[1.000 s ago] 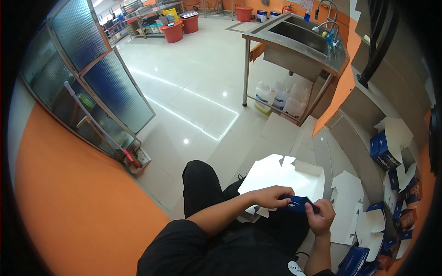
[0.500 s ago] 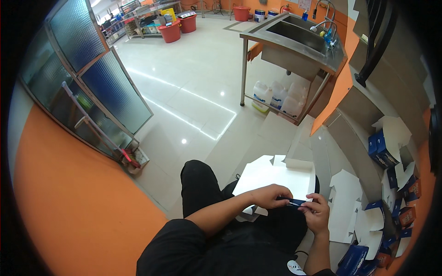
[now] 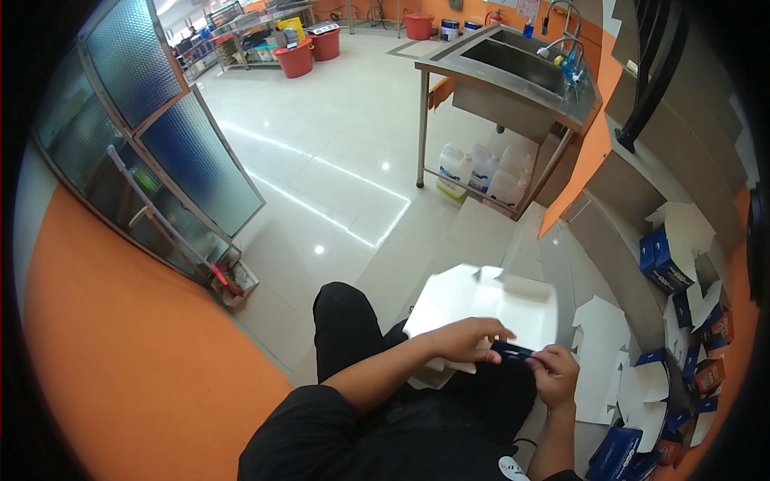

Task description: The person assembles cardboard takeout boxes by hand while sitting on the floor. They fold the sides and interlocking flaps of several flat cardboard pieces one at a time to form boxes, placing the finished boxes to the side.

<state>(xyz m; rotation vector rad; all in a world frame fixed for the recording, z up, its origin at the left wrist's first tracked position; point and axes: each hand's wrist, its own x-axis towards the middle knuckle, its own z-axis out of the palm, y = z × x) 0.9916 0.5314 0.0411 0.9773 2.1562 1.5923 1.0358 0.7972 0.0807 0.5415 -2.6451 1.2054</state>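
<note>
Head cam, looking down over the lap. Biggest thing up top is a steel sink [image 3: 446, 58] on legs, well apart from the hands. Next down is the open white carton [image 3: 461, 301] resting across the person's thighs, pale inside facing up, its near side partly covered by the left forearm. Right of it a flattened white card [image 3: 600, 361] lies on the step, just beside the right hand, and past that there's a jumble of blue boxes [image 3: 613, 450] and orange ones, overlapping so much I couldn't count them, with the dark lens rim eating the outer edge.

Left hand [image 3: 468, 340] is about half open, index finger sticking out and thumb down by the left end of a blue flap [image 3: 513, 350] at the carton's near edge. Can't tell if it's really gripping or just touching. Right hand [image 3: 555, 373] is more closed, thumb and index pinching the flap's right end, other fingers curled away and mostly hidden. Smallest bit: the flap is a thin, dark, edge-on strip, so its fold is hard to make out, and I can't see where it joins the carton.
</note>
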